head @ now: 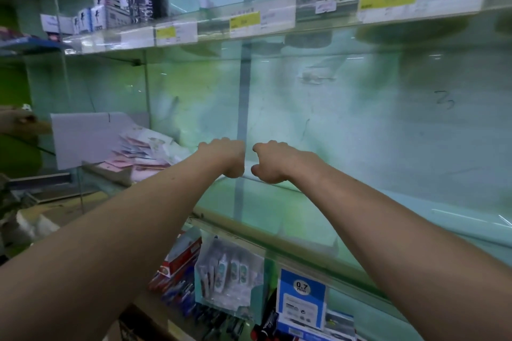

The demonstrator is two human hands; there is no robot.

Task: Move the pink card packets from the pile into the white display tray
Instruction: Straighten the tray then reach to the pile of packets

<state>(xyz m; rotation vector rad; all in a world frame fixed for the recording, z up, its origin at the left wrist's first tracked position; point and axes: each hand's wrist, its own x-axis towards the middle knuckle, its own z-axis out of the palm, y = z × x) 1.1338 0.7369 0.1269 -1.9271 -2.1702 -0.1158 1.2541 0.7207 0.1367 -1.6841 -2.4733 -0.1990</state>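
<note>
A glass shelf (304, 210) runs across a shop display with a pale green back wall (360, 119), and most of its surface from the middle to the right lies bare, leaving wide open room there. Above it, a second glass shelf (194, 33) carries price labels (245, 22) along its front edge and boxed goods at the left.

At the left end of the lower shelf stands the white display tray (83, 138), its tall flat side turned to the camera. Just to its right, and partly behind that side, the pink card packets (138, 158) lie in a loose, slanted pile, overlapping one another; how many there are cannot be told.

Both bare arms reach forward over the shelf's front edge. The left hand (224, 158) and the right hand (273, 162) sit side by side near the middle, close but apart, well right of the pile. Each is curled with the fingers (219, 142) folded together and downward, knuckles up; nothing can be seen held in either.

Below the shelf edge hang blurred packets of pens (177, 274) and correction tape (230, 268), then a blue card marked 0.7 (302, 293). The far left is dim and smeared.
</note>
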